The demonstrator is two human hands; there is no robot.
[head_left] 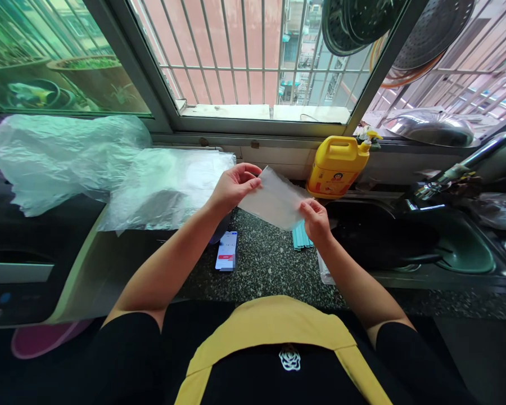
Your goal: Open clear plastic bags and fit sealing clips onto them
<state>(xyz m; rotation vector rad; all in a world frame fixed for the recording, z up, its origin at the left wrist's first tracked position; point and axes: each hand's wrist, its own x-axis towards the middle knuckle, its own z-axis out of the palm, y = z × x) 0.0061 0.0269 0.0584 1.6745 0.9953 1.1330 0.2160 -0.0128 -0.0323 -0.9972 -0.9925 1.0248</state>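
Hands, left (241, 183) and right (315, 218), reach forward over your worktop (261, 259), each grip pinching the translucent bag (275, 199).

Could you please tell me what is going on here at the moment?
A person is holding a translucent sheet or bag up over the counter, the left hand gripping one end and the right hand the other. Below it on the counter lie a lit phone and some blue strips. A yellow jug stands beside the sink, which has a dark pan in it.
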